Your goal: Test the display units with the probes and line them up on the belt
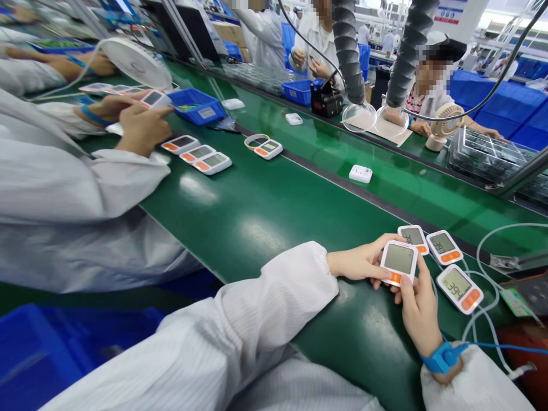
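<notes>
Green belt [265, 222] runs from lower right to upper left through a crowded assembly hall, glossy, with lamp glare on it. A dark strip divides it from a second green lane beyond. I hold a white meter [399, 261] with a grey screen and an orange button, standing just above the near edge of the belt. My left hand [363, 262] clamps its left side, thumb and fingers closed on the casing; my right hand [417, 308] grips its lower right corner from below, a blue strap [443, 357] on that wrist trailing a blue cord.

Three more meters lie touching or just beside it to the right: one [413, 237] behind, one [444, 246] further right, one [460, 289] nearest me showing digits. White tubing [492, 285] loops over the belt at that end, close to my right hand.

Open belt lies to the left of my hands, bare up to the neighbour's place. A co-worker's hand [143, 125] holds a meter there, with a row of three [197, 154] lying beside it. Further along stand a blue bin [197, 105], a white fan [137, 60], a tape ring [256, 141] and a small white block [360, 173]. Two grey hoses [349, 51] hang over the far lane.
</notes>
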Demonstrator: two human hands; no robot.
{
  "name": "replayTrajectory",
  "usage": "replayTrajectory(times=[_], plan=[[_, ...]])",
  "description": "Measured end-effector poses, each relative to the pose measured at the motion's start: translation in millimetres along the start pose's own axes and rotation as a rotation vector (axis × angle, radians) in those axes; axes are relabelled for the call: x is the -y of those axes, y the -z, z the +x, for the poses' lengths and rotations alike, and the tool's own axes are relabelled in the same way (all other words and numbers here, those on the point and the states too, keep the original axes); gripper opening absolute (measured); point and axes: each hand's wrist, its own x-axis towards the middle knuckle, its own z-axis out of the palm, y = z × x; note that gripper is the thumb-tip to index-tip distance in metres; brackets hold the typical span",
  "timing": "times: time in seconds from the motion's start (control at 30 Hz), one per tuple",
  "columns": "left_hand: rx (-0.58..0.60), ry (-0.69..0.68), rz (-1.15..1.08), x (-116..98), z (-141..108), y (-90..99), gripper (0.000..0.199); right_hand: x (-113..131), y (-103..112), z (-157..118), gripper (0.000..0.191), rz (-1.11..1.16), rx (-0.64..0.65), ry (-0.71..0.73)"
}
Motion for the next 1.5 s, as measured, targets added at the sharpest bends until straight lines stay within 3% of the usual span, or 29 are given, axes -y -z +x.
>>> replayTrajectory(times=[0.6,1.0,1.2,1.5], plan=[[-0.018,-0.032,-0.005,4.3,1.6,-1.6,0.081,-3.7,-1.1,-0.1,0.067,0.038,-0.033,-0.025],[-0.016,-0.045,-0.015,9.3,4.0,2.4,0.079,-1.8,-6.3,-0.1,0.058,0.081,-0.016,-0.041],[0.003,-0.073,0.048,8.2,3.9,4.1,0.077,-7.9,-4.4,1.7,0.063,0.029,-0.029,0.005],[0.076,-0.078,0.027,18.1,12.6,15.4,0.079,-12.3,-7.1,5.5,0.066,-0.027,-0.066,-0.05]])
